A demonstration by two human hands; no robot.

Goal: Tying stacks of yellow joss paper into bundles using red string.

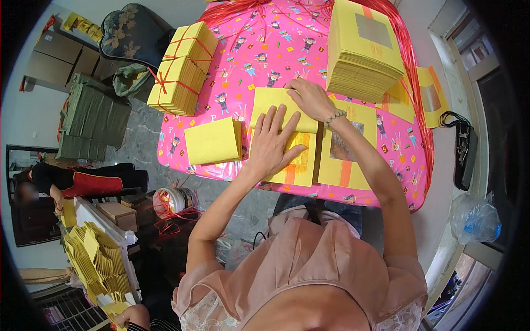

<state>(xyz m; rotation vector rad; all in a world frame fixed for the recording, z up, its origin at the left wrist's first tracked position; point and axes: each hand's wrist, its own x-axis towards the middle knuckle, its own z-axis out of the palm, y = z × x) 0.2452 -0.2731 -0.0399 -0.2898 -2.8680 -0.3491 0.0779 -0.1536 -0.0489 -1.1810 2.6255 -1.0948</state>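
A sheet of yellow paper lies in front of me on the pink-covered table, its far part folded over toward me. My left hand rests flat on it with fingers spread, partly hiding an orange-printed patch below. At the fold's far edge, my right hand, wearing a beaded bracelet, has its fingers curled down against the paper. Another yellow sheet with a silvery square and an orange stripe lies under my right forearm. To the left sits a small folded stack of yellow paper.
A tall stack of yellow paper stands at the far right, red-tied bundles at the far left. Red strings hang along the table's right edge. Another person is at the left, near many folded yellow papers.
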